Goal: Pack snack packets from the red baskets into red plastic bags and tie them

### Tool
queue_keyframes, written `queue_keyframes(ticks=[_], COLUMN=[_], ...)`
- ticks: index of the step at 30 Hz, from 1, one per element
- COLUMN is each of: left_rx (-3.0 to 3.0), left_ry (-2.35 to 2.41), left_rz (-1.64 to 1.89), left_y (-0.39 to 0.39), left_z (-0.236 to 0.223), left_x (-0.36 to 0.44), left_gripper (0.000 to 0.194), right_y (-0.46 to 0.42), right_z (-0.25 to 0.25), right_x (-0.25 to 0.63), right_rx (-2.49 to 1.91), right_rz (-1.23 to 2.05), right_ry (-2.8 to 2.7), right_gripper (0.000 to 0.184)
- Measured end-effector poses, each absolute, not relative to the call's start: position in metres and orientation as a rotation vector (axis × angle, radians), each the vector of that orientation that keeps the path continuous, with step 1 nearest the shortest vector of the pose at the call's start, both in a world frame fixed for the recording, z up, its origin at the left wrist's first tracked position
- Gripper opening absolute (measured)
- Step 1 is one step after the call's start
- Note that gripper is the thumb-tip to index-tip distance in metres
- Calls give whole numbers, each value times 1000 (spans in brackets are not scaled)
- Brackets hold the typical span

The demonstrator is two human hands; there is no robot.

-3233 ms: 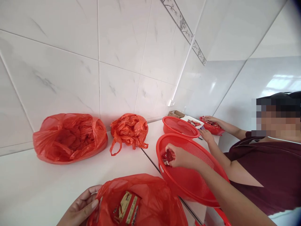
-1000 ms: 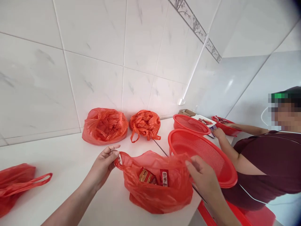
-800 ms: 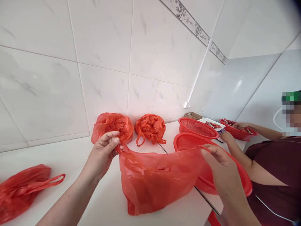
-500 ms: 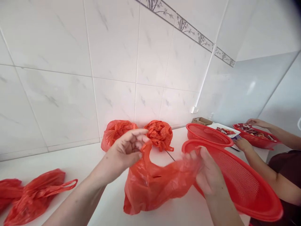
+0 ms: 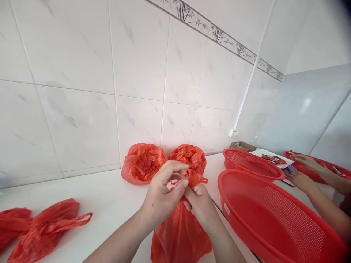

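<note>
A red plastic bag hangs or stands in front of me, its top gathered between my two hands. My left hand curls at the bag's neck, thumb and fingers pinching a handle end. Against it, my right hand grips the twisted neck from the other side. Part of the gathered plastic is hidden behind my fingers. Behind my hands sit two bundles of crumpled red bags, a left bundle and a right bundle.
Filled red bags lie at the left on the white table. A large red basket and a smaller red basket stand right. Beyond are a white tray, a cardboard box and a co-worker's hands by a red basin.
My hands have come together from the two spread handles, gathering the bag's top into a narrow neck. The view has shifted slightly. The co-worker's arms have moved.
</note>
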State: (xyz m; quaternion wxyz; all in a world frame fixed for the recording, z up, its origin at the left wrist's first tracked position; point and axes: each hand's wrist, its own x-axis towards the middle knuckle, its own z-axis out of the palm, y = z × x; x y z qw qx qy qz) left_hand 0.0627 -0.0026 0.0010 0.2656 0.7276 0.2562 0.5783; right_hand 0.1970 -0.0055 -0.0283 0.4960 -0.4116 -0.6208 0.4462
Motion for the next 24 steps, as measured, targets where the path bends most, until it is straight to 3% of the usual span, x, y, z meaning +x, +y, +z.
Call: queue_keyframes(ticks=[4, 7, 11, 14, 18, 20, 22, 23, 24], left_rx=[2367, 2581, 2711, 2500, 1939, 1781, 1711, 1695, 1689], left_ry=[779, 855, 840, 907, 917, 894, 913, 929, 939], left_rz=[1490, 1285, 1181, 1220, 1239, 1178, 1171, 1182, 1187], left_y=[12, 23, 32, 35, 35, 35, 34, 34, 33], left_z=[-34, -47, -53, -58, -64, -66, -67, -67, -67], left_x=[58, 57, 55, 54, 58, 63, 68, 70, 71], left_gripper=[30, 11, 11, 10, 12, 14, 15, 15, 14], right_y=[11, 19, 26, 28, 27, 25, 24, 24, 24], right_z=[-41, -49, -58, -68, -78, -79, -77, -76, -76], right_x=[197, 202, 216, 232, 248, 248, 244, 241, 238], right_rx=[-943, -902, -929, -911, -776, -819, -927, -988, -1049], right_rz=[1215, 1276, 1255, 1232, 1304, 1264, 1157, 1092, 1025], right_ry=[-1131, -1130, -1290, -1395, -1493, -1535, -1567, -1568, -1555], right_gripper=[39, 43, 47, 44, 61, 48, 18, 12, 17])
